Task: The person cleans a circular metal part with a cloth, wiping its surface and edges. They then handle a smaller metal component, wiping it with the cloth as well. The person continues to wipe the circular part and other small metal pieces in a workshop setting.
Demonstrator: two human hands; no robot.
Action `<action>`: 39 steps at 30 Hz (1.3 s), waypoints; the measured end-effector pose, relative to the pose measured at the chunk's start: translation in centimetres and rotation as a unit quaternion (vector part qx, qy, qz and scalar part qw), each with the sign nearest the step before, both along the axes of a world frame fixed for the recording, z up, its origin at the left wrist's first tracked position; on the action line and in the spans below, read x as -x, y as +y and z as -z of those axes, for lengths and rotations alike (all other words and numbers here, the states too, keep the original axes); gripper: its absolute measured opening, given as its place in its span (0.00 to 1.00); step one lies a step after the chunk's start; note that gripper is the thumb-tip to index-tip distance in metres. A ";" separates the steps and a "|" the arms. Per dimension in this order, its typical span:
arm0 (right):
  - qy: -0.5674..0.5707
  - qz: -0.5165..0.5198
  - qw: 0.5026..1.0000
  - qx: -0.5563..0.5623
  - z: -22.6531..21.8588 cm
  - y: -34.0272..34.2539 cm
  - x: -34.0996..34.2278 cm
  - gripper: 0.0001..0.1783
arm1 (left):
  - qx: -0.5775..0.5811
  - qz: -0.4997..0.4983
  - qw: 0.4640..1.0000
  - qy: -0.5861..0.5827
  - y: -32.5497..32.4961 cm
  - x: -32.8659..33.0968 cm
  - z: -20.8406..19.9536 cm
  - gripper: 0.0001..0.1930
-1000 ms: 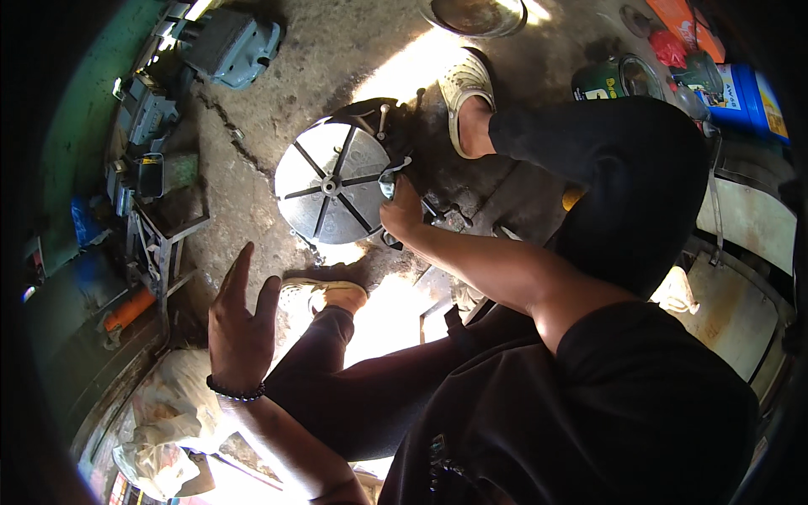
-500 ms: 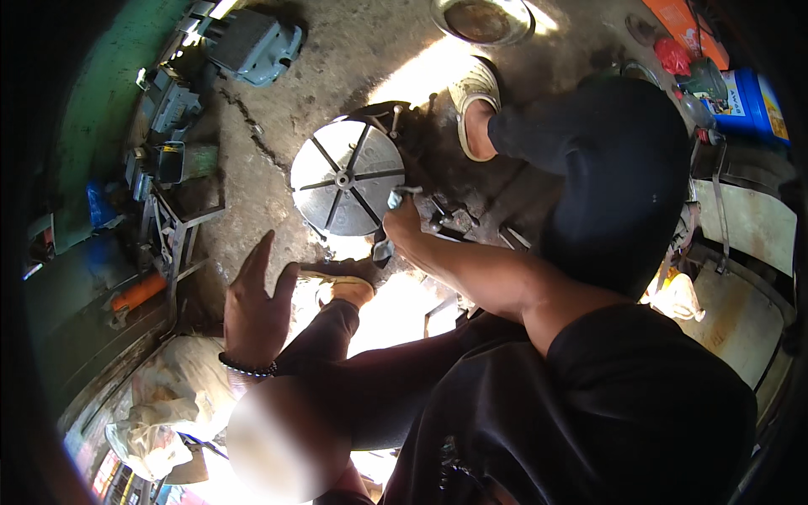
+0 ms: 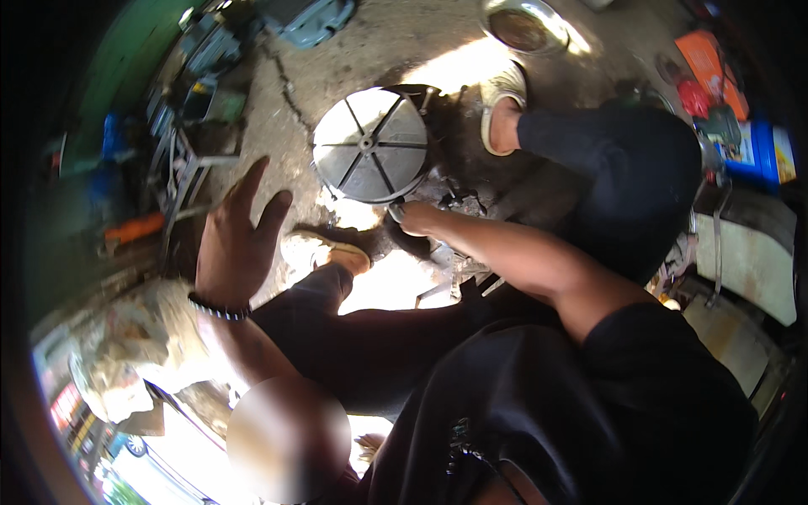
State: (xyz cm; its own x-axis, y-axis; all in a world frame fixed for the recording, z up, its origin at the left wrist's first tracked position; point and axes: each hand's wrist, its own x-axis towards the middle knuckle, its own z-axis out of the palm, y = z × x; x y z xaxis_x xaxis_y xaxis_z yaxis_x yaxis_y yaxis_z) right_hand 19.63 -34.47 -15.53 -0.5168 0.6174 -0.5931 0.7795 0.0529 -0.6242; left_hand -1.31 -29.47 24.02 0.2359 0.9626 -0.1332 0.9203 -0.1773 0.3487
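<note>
A round grey metal plate (image 3: 396,126) with radial slots and a hub in its middle stands low on the floor before me. At its near right edge is my right hand (image 3: 414,219), fingers closed around a small pale and dark piece too blurred to name. My left hand (image 3: 231,240), with a beaded bracelet at the wrist, hangs in the air to the plate's near left. Its fingers are stretched out, the thumb apart, and it touches nothing. Dark metal parts (image 3: 459,200) lie on the floor just right of the plate.
My shod feet (image 3: 503,101) stand around the plate. A round metal pan (image 3: 520,29) lies far off, and a grey-blue machine casing (image 3: 307,21) at the far left. A metal frame (image 3: 198,160) stands left; a blue container (image 3: 762,151) and orange box (image 3: 711,67) stand right.
My right hand has moved nearer to me along the plate's right edge. My left hand has risen farther forward, still spread. The view has shifted, so the plate appears higher and farther right.
</note>
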 end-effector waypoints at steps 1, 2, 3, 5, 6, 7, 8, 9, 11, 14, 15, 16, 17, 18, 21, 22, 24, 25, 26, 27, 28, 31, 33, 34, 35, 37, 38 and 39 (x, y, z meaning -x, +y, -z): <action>-0.017 -0.075 0.996 0.037 -3.6 0.1 0.1 0.19 | -0.006 -0.011 1.000 0.007 -0.9 1.0 -0.3 0.26; -0.034 -0.153 0.985 0.071 -7.9 0.4 -0.1 0.20 | -0.013 -0.045 0.999 0.011 -2.0 1.5 -1.1 0.26; -0.048 -0.228 0.967 0.100 -12.6 1.0 -0.6 0.22 | -0.025 -0.062 0.998 -0.006 -2.9 2.5 -1.4 0.26; -0.145 -0.352 0.922 0.076 -10.6 3.3 -4.3 0.22 | -0.040 -0.063 0.997 0.002 -1.9 1.7 -2.1 0.27; -0.165 -0.355 0.919 0.049 -10.7 4.8 -6.0 0.23 | -0.067 -0.047 0.997 -0.006 -1.7 1.9 -1.8 0.27; -0.154 -0.352 0.923 0.004 -11.5 6.3 -7.5 0.19 | -0.092 -0.034 0.995 -0.011 -1.7 2.2 -1.7 0.27; -0.116 -0.244 0.963 0.010 -14.8 7.4 -7.3 0.18 | -0.092 -0.053 0.994 0.005 -2.5 2.5 -2.1 0.28; -0.072 -0.144 0.987 -0.005 -14.1 9.1 -10.4 0.19 | -0.094 -0.035 0.995 -0.028 -1.7 2.2 -1.8 0.28; -0.021 0.017 0.998 0.054 -18.6 11.0 -10.8 0.17 | -0.102 -0.033 0.994 -0.032 -1.9 3.0 -1.6 0.28; 0.202 0.282 0.915 0.205 -22.9 12.3 -12.1 0.17 | -0.111 -0.044 0.993 -0.022 -1.8 3.5 -1.5 0.29; 0.166 0.304 0.925 0.159 -26.0 11.9 -11.0 0.20 | -0.108 -0.048 0.993 -0.015 -1.9 3.9 -1.4 0.29; 0.183 0.347 0.909 0.140 -27.6 11.5 -10.9 0.22 | -0.105 -0.049 0.993 -0.010 -1.8 4.1 -1.2 0.29; 0.201 0.389 0.891 0.122 -28.6 11.3 -11.2 0.23 | -0.104 -0.052 0.993 -0.005 -1.8 4.2 -1.3 0.30; 0.217 0.379 0.891 0.123 -28.6 11.7 -12.3 0.23 | -0.126 -0.067 0.990 0.002 -1.9 3.9 -1.1 0.28; 0.198 0.410 0.887 0.077 -29.0 11.4 -14.0 0.24 | -0.020 -0.132 0.991 -0.026 -3.9 2.6 -4.6 0.28; 0.220 0.412 0.880 0.084 -29.0 10.9 -14.1 0.22 | -0.017 -0.129 0.991 -0.025 -4.0 3.0 -4.4 0.29; 0.244 0.442 0.855 0.122 -28.0 10.0 -15.0 0.18 | 0.007 -0.136 0.990 -0.036 -4.8 3.4 -5.2 0.28; 0.246 0.469 0.834 0.153 -26.9 9.7 -16.0 0.16 | 0.017 -0.135 0.990 -0.043 -5.1 3.3 -5.9 0.28; 0.248 0.494 0.813 0.185 -25.8 9.3 -16.5 0.15 | -0.003 -0.145 0.988 -0.054 -5.8 3.3 -6.1 0.28; 0.256 0.528 0.790 0.180 -24.8 8.6 -16.2 0.13 | -0.026 -0.133 0.989 -0.053 -5.8 3.5 -5.8 0.28; 0.261 0.529 0.787 0.181 -24.1 7.9 -16.2 0.14 | -0.050 -0.119 0.990 -0.052 -5.2 3.6 -5.2 0.28; 0.252 0.469 0.824 0.195 -24.2 7.4 -15.0 0.20 | -0.127 -0.089 0.987 -0.032 -6.5 3.5 -4.0 0.25; 0.254 0.414 0.853 0.191 -25.8 7.1 -11.8 0.25 | -0.090 -0.100 0.991 0.008 -4.7 6.0 1.9 0.28; 0.238 0.441 0.845 0.184 -26.3 7.2 -10.9 0.29 | -0.086 -0.097 0.991 0.030 -4.0 6.1 0.1 0.29; 0.227 0.432 0.848 0.205 -26.6 7.1 -11.3 0.27 | 0.017 -0.108 0.991 0.082 -5.0 5.7 -0.6 0.28; 0.242 0.375 0.887 0.120 -27.9 5.9 -10.5 0.25 | 0.053 -0.156 0.983 0.078 -3.5 5.5 2.3 0.30; 0.260 0.363 0.888 0.106 -29.0 5.1 -9.7 0.22 | 0.060 -0.158 0.985 0.038 -3.5 4.9 2.7 0.30; 0.268 0.352 0.890 0.107 -29.0 5.2 -10.5 0.21 | 0.074 -0.132 0.988 0.029 -3.3 3.7 2.2 0.30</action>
